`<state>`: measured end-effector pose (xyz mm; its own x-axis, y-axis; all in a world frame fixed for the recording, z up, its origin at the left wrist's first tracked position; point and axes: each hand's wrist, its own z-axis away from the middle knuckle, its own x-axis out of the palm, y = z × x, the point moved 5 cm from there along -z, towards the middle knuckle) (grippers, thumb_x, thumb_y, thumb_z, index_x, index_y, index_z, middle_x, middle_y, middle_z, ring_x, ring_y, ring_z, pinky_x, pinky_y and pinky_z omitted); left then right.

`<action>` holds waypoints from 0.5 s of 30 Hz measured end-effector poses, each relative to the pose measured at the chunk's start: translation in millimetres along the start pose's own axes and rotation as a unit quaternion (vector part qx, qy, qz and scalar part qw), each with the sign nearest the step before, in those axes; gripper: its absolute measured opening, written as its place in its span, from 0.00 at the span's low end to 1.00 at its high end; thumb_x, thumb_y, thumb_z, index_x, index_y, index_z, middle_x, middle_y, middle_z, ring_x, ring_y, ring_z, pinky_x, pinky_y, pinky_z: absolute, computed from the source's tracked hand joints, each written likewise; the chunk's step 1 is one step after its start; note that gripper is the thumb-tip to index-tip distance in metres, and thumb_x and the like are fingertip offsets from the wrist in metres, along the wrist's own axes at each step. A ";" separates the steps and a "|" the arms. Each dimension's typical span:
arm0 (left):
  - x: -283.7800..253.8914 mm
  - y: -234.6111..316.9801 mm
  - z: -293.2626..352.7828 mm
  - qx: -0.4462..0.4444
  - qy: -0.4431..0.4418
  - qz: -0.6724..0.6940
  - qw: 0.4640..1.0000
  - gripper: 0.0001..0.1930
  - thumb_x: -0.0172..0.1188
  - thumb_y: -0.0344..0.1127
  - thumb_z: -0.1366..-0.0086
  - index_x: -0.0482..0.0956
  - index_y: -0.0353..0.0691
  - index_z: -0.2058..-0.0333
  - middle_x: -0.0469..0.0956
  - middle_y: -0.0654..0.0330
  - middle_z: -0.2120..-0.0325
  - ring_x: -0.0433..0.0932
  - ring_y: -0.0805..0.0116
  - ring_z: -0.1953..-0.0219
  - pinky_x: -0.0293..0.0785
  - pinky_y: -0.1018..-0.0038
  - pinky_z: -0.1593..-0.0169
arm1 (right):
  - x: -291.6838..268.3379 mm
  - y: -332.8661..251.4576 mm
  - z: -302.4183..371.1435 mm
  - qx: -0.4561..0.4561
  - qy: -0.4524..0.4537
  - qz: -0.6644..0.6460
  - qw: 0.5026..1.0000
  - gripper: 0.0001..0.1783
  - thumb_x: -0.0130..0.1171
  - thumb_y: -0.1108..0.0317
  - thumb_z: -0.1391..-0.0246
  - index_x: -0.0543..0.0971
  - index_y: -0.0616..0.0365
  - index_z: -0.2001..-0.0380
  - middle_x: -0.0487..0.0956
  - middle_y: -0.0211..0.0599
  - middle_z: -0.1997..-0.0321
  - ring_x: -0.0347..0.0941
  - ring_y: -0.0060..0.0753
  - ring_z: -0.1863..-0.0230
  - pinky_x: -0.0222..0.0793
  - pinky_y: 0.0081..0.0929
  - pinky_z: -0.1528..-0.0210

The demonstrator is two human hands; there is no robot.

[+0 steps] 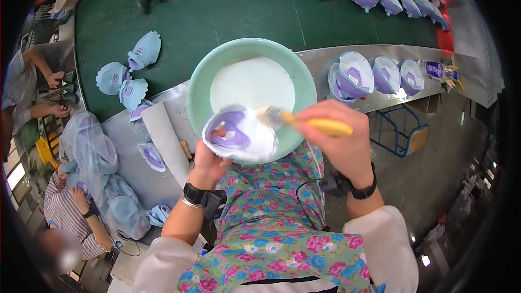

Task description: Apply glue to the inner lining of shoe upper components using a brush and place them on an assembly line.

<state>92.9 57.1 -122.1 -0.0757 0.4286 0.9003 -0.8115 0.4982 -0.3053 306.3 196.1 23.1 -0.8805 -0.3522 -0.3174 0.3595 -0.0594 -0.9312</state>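
- The left hand point(210, 164) grips a shoe upper point(247, 135) from beneath, tilting its opening upward over the near rim of the basin point(305, 88).
- The right hand point(341, 140) grasps a brush point(296, 119) by its yellow handle, the bristles at the upper's right edge, blurred.
- Work on this piece looks partway along: the side of its interior nearest the brush is white, apparently coated, while the purple lining nearest the left hand seems mostly bare.
- Beyond the left hand, several loose uppers point(145, 50) lie on the green surface point(244, 19); whether they are coated cannot be told.
- Beyond the right hand, a group of cupped uppers point(356, 75) sits on the metal ledge point(324, 64), openings showing; their pale interiors may be finished, but that is uncertain.
- The basin, just ahead of both hands, is round, smooth and mint green, with opaque white liquid point(252, 84) inside.
- The held upper is bowl-shaped, seemingly flexible, with a pale blue, uneven edge.
- Left of the left hand, wrinkled translucent plastic sheeting point(89, 144) drapes over more pieces.
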 end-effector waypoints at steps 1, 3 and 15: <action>-4.3 -4.6 6.5 0.118 0.190 -0.161 0.961 0.20 0.49 0.39 0.35 0.67 0.36 0.47 0.74 0.54 0.55 0.74 0.63 0.51 0.74 0.64 0.49 | 7.6 -10.2 0.8 -0.046 -0.059 -0.032 0.997 0.08 0.68 0.76 0.59 0.81 0.62 0.71 0.80 0.36 0.71 0.76 0.27 0.70 0.71 0.21 0.67; -2.8 -20.4 -1.3 0.022 0.042 -0.004 0.999 0.18 0.50 0.38 0.34 0.69 0.36 0.49 0.73 0.54 0.54 0.73 0.63 0.50 0.73 0.65 0.48 | 24.7 -27.8 -1.3 -0.077 -0.095 -0.079 0.989 0.08 0.68 0.75 0.59 0.81 0.62 0.71 0.80 0.36 0.71 0.76 0.28 0.70 0.71 0.21 0.67; 80.2 10.6 -72.7 0.091 0.284 -0.308 0.903 0.19 0.48 0.34 0.34 0.66 0.42 0.45 0.77 0.60 0.62 0.74 0.75 0.71 0.65 0.81 0.75 | -81.1 41.2 28.7 0.232 0.196 -0.115 0.946 0.06 0.61 0.73 0.49 0.76 0.62 0.77 0.74 0.29 0.83 0.69 0.15 0.84 0.61 0.13 0.84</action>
<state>120.4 151.5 -75.7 0.6905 0.4556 0.5618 -0.6840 0.6640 0.3022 401.3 195.4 15.7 -0.9659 0.0885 -0.2433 0.1617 -0.5275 -0.8340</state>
